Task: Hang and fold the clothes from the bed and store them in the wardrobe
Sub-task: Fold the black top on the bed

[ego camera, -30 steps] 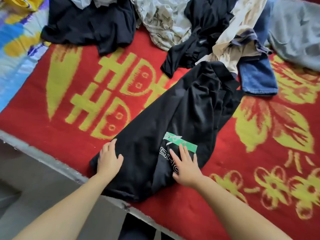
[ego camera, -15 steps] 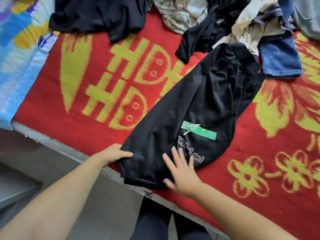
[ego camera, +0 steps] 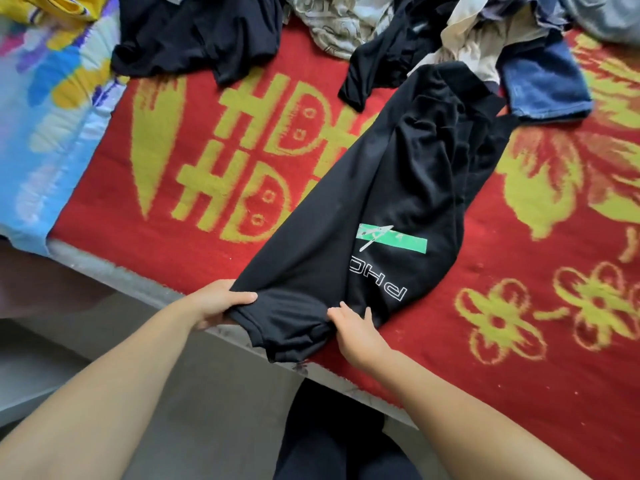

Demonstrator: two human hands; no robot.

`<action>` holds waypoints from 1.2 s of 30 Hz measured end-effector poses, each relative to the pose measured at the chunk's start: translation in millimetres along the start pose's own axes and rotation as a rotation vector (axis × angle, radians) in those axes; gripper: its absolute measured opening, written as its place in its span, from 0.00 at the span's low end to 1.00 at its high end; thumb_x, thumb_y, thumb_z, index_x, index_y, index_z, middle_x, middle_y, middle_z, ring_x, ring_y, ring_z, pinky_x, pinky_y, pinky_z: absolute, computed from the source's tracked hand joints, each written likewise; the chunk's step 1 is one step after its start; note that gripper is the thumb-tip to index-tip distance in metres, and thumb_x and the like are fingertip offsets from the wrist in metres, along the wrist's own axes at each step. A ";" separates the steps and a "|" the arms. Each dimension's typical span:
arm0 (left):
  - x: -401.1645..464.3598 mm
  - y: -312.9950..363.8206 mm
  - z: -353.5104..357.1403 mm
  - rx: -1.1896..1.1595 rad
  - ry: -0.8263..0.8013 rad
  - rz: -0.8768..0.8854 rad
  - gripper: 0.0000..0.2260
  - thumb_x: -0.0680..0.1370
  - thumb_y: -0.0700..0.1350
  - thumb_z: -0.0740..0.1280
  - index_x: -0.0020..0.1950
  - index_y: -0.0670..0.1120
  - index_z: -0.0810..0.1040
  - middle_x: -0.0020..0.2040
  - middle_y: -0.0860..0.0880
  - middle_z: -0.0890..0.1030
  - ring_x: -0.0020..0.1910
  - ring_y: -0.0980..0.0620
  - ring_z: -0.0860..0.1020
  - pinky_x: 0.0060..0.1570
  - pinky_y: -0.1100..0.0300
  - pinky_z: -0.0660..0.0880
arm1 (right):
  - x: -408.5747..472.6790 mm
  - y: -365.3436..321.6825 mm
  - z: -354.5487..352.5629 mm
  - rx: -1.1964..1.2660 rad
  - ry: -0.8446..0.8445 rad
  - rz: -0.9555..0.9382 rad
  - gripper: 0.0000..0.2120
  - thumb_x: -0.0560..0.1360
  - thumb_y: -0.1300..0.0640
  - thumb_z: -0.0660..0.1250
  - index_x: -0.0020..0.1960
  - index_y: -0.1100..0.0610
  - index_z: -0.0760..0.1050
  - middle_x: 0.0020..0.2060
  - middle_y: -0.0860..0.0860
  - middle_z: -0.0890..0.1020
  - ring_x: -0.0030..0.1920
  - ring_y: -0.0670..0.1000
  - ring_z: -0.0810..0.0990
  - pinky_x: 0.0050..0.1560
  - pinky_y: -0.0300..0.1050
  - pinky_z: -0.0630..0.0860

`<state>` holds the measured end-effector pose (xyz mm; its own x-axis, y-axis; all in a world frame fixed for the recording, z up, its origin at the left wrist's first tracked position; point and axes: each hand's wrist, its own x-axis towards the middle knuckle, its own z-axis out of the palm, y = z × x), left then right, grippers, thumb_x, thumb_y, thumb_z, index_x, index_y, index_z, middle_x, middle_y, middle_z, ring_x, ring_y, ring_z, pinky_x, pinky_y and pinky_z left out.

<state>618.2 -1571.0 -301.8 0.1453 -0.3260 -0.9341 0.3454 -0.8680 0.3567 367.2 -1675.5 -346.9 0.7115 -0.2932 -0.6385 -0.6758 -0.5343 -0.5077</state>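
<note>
A black garment (ego camera: pixel 363 188) with a green stripe and white letters lies folded lengthwise on the red and yellow blanket (ego camera: pixel 485 289), running from the bed's near edge up to the right. My left hand (ego camera: pixel 221 301) pinches its near left corner at the bed edge. My right hand (ego camera: pixel 353 323) grips the near hem just right of that. The hem bunches between both hands and hangs slightly over the edge.
More clothes lie across the far side of the bed: a black top (ego camera: pixel 201 32), a patterned pale shirt (ego camera: pixel 343 26), a second black piece (ego camera: pixel 391 53), a beige garment (ego camera: pixel 481 46), blue jeans (ego camera: pixel 543 81). A blue floral sheet (ego camera: pixel 45 126) lies left. The grey floor (ego camera: pixel 194 410) is below.
Both hands went from lying flat on the garment to gripping its near hem at the bed edge. The hem has bunched and come toward me.
</note>
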 end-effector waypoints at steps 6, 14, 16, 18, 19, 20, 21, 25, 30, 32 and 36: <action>-44.6 8.6 4.5 0.457 -0.316 -0.307 0.10 0.77 0.37 0.66 0.58 0.35 0.77 0.52 0.37 0.83 0.45 0.43 0.83 0.39 0.55 0.80 | -75.3 -2.7 -28.5 0.223 -0.221 -0.184 0.11 0.73 0.66 0.60 0.54 0.61 0.74 0.52 0.60 0.81 0.53 0.58 0.78 0.51 0.47 0.69; 14.3 143.5 63.5 -0.231 -0.064 -0.072 0.15 0.82 0.52 0.59 0.50 0.41 0.77 0.42 0.41 0.85 0.38 0.47 0.84 0.41 0.52 0.80 | -59.0 82.2 -151.3 0.756 0.148 0.303 0.12 0.74 0.66 0.61 0.54 0.55 0.75 0.43 0.51 0.77 0.38 0.47 0.74 0.32 0.37 0.69; 37.3 171.6 88.5 -0.264 0.011 0.011 0.21 0.84 0.55 0.53 0.55 0.38 0.75 0.49 0.40 0.83 0.46 0.44 0.83 0.44 0.53 0.77 | -40.5 103.4 -162.4 0.617 0.403 0.562 0.17 0.76 0.64 0.61 0.65 0.58 0.71 0.56 0.56 0.77 0.53 0.55 0.78 0.48 0.44 0.73; 52.9 179.6 112.1 0.017 0.226 0.223 0.16 0.84 0.50 0.54 0.56 0.40 0.74 0.52 0.40 0.81 0.48 0.44 0.80 0.44 0.54 0.75 | -29.7 101.3 -159.8 0.459 0.619 0.671 0.23 0.76 0.64 0.60 0.71 0.60 0.65 0.67 0.60 0.70 0.67 0.59 0.70 0.64 0.50 0.68; 57.9 174.5 119.5 0.284 0.359 0.388 0.12 0.83 0.47 0.56 0.56 0.41 0.75 0.54 0.41 0.81 0.48 0.44 0.79 0.46 0.54 0.73 | -28.7 92.3 -152.4 0.364 0.707 0.588 0.25 0.76 0.65 0.61 0.72 0.61 0.64 0.70 0.60 0.67 0.71 0.60 0.66 0.68 0.52 0.66; 60.7 165.5 125.1 0.562 0.434 0.585 0.11 0.81 0.45 0.59 0.58 0.42 0.76 0.56 0.41 0.80 0.51 0.43 0.78 0.50 0.53 0.72 | -28.1 80.4 -140.7 0.230 0.755 0.447 0.27 0.74 0.65 0.65 0.72 0.63 0.66 0.72 0.61 0.67 0.72 0.60 0.65 0.71 0.55 0.65; 61.8 152.5 130.7 0.807 0.419 0.790 0.13 0.80 0.45 0.61 0.62 0.42 0.76 0.59 0.41 0.79 0.57 0.42 0.77 0.57 0.51 0.72 | -26.7 67.4 -122.6 0.069 0.758 0.303 0.30 0.71 0.63 0.69 0.72 0.63 0.68 0.72 0.61 0.67 0.73 0.61 0.65 0.71 0.59 0.66; 66.3 84.5 127.0 1.662 0.002 0.954 0.40 0.75 0.61 0.63 0.80 0.49 0.46 0.80 0.44 0.45 0.79 0.44 0.45 0.74 0.39 0.45 | -28.7 31.0 -53.7 -0.258 0.265 0.207 0.49 0.66 0.43 0.75 0.79 0.52 0.53 0.78 0.59 0.50 0.77 0.62 0.48 0.67 0.76 0.50; 88.4 72.5 98.4 1.982 0.088 0.563 0.51 0.75 0.51 0.67 0.68 0.54 0.19 0.70 0.45 0.21 0.69 0.45 0.23 0.71 0.37 0.37 | -11.6 68.9 -46.6 -0.263 0.060 0.420 0.52 0.75 0.61 0.66 0.73 0.45 0.23 0.69 0.54 0.21 0.71 0.59 0.23 0.64 0.79 0.38; 96.1 81.3 95.2 2.010 0.121 0.620 0.49 0.77 0.42 0.64 0.68 0.54 0.20 0.73 0.44 0.24 0.72 0.44 0.27 0.72 0.38 0.38 | 1.0 74.0 -56.4 -0.200 0.022 0.421 0.53 0.73 0.67 0.64 0.73 0.43 0.24 0.70 0.53 0.22 0.73 0.60 0.26 0.65 0.79 0.41; 96.4 88.3 97.6 1.966 0.063 0.651 0.38 0.76 0.30 0.54 0.78 0.49 0.36 0.79 0.43 0.38 0.78 0.44 0.41 0.75 0.50 0.40 | 3.0 72.9 -74.6 -0.150 -0.106 0.366 0.48 0.72 0.72 0.60 0.78 0.45 0.36 0.77 0.53 0.32 0.76 0.61 0.32 0.68 0.76 0.45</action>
<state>572.2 -1715.6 -361.7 -0.1509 -0.7096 -0.6883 -0.9839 0.1752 0.0351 334.5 -1774.5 -342.6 0.3998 -0.4065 -0.8215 -0.8399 -0.5215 -0.1507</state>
